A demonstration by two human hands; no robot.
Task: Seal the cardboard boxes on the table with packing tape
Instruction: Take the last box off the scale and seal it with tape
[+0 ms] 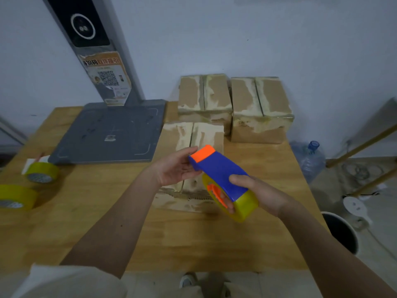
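Wooden table (103, 222) | spare tape rolls (41, 174) left | both hands hold tape dispenser (221, 175) above box (193, 138)

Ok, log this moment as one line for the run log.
step: readying tape | right hand: grips dispenser | left hand: holds its orange tip | near box: under hands, seam untaped | spare rolls: table left

L: tape rolls (41, 173) | rear: boxes (261, 108), scanner base (107, 134) | front table (171, 239) free
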